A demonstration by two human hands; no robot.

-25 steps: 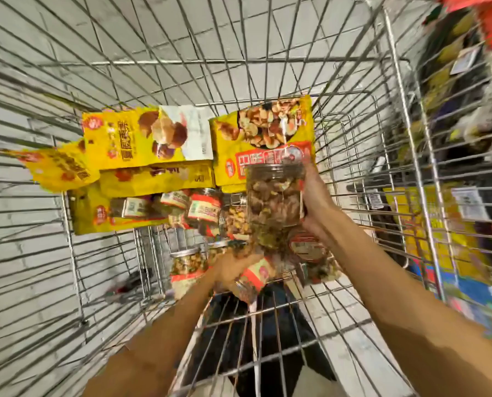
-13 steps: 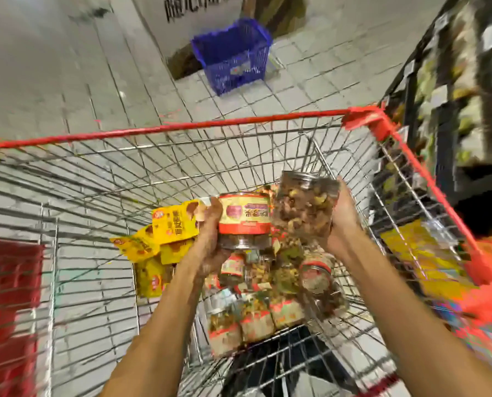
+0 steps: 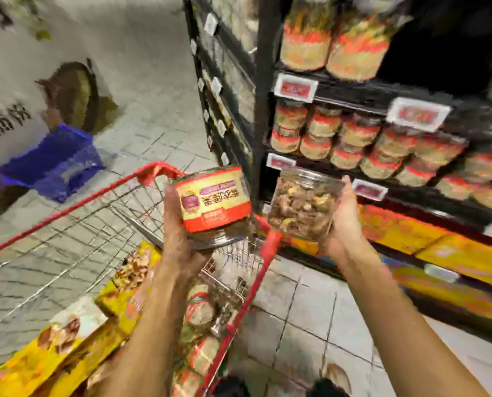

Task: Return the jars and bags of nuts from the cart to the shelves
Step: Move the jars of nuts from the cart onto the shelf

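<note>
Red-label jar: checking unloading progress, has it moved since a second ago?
Yes. The left hand has lifted the jar up out of the cart, toward the shelves.

Left hand [image 3: 182,239] gripping a labelled jar [image 3: 213,202], right hand [image 3: 343,222] holding a clear nut jar [image 3: 302,206], both above the cart [image 3: 96,199], facing stocked shelves [image 3: 368,96]

Landmark: shelf upright [image 3: 260,110].
- Right of upright, middle tier: stacked jars [image 3: 353,138] packed side by side, two layers, front closed.
- Right, top tier: two blurred containers [image 3: 333,44]; beyond them dark bay [image 3: 439,38], contents unreadable.
- Right, low tier: yellow bags [image 3: 410,233] fill front.
- Left of upright: tiled aisle [image 3: 159,116] open; blue basket [image 3: 53,161] well apart.
- Before upright: cart rim [image 3: 67,211], labelled jar [image 3: 213,199], clear jar [image 3: 302,202]; narrow gap between jars.
</note>
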